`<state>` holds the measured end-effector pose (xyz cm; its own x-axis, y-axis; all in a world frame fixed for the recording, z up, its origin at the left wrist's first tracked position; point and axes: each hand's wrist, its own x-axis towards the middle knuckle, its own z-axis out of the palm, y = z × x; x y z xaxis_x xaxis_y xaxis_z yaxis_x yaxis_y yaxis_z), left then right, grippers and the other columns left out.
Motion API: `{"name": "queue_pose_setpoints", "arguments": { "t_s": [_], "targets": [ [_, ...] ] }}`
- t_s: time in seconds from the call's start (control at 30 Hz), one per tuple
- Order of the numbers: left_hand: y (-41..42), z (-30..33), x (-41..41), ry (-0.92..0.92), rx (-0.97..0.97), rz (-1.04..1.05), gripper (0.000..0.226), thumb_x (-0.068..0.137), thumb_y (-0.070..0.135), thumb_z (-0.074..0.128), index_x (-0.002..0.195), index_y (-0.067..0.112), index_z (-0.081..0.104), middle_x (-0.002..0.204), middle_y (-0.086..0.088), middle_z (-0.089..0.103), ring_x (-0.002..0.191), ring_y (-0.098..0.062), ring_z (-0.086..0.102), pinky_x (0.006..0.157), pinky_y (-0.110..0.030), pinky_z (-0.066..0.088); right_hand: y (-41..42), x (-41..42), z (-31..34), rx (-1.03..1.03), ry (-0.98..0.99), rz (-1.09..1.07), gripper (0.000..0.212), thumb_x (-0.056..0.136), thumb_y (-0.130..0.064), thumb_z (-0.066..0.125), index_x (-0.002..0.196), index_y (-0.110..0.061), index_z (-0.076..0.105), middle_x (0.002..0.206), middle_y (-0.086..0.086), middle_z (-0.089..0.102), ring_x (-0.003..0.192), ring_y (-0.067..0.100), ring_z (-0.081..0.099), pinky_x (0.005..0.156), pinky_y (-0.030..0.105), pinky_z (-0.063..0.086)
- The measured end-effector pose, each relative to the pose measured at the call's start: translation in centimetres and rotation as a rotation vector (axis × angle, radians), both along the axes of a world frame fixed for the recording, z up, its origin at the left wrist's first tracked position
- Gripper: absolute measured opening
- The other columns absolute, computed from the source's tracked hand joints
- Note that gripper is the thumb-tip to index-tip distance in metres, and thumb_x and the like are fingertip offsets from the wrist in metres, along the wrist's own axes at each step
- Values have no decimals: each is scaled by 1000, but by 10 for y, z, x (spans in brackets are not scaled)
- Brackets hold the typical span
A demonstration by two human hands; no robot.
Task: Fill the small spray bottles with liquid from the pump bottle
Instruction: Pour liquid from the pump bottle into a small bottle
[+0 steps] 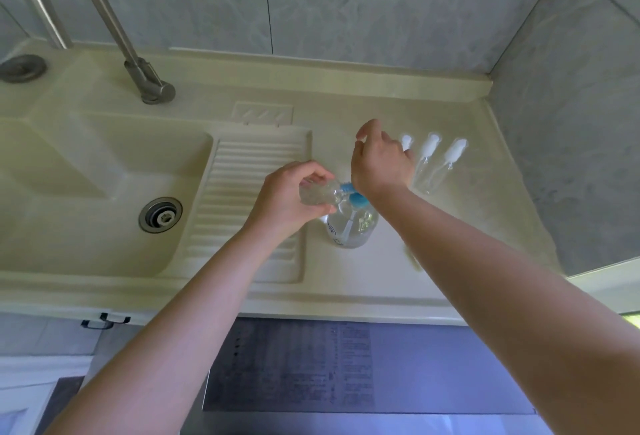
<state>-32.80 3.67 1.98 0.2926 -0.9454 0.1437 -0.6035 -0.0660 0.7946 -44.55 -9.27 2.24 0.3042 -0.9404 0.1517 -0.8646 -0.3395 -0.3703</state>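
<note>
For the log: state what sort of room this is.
Probably a laundry or utility room: a cream moulded sink with a ribbed built-in washboard, a curved steel tap, and grey marbled wall tiles.

counter: I see a cream moulded countertop [363, 282], one piece with the sink, against a grey tiled wall
basin: sunk into the left part, metal drain [160, 215] at its bottom
washboard: ribbed slope [242, 199] between basin and flat area
soap dish: shallow ridged recess [262, 113] just behind the washboard
faucet: metal tap [138, 63] mounted on the back ledge, spout over the basin
pump bottle: clear bottle [353, 228] with blue pump head stands upright on the flat area, just right of the washboard
spray bottles: I count two [437, 166] lying side by side at right, white caps toward the wall; a third white cap [406, 141] shows beside them, rest hidden
</note>
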Motion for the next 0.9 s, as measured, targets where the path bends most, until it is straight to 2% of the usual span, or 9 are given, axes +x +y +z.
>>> {"name": "queue_pose_setpoints", "arguments": {
  "t_s": [0.2, 0.43, 0.63, 0.73, 0.9],
  "targets": [
    [1, 3, 1, 30, -7, 14, 46, 61, 17, 91, 101, 25, 70, 97, 16, 66, 88, 5, 58, 79, -2, 37, -4, 2, 12, -64, -87, 21, 22, 101, -26, 36, 119, -19, 46, 106, 3, 66, 100, 32, 58, 87, 42, 32],
    [2, -1, -1, 30, 4, 18, 46, 61, 16, 91, 101, 25, 71, 98, 15, 66, 87, 7, 57, 78, -1, 36, 6, 2, 0, -220, -43, 12, 21, 94, -13, 41, 111, -18, 51, 89, 0, 65, 84, 31, 55, 73, 37, 25],
    [3, 2, 1, 29, 1, 25, 47, 62, 19, 91, 103, 27, 70, 98, 17, 66, 90, -1, 60, 79, -2, 37, -4, 0, 11, -89, -143, 9, 23, 101, -27, 36, 119, -18, 46, 106, 3, 66, 100, 33, 56, 86, 41, 32],
    [2, 1, 1, 23, -1, 26, 47, 61, 20, 91, 103, 28, 70, 98, 16, 66, 90, -2, 60, 78, -2, 37, -2, 1, 8, -134, -98, 20, 23, 101, -27, 36, 120, -19, 45, 105, 2, 65, 99, 32, 57, 84, 41, 31],
    [2, -1, -1, 23, 11, 28, 47, 61, 16, 91, 103, 24, 71, 97, 14, 66, 89, -1, 60, 78, -1, 37, 3, 2, -2, -98, -75, -24, 22, 101, -26, 35, 119, -19, 45, 106, 1, 66, 97, 32, 57, 83, 40, 30]
  ]
}}
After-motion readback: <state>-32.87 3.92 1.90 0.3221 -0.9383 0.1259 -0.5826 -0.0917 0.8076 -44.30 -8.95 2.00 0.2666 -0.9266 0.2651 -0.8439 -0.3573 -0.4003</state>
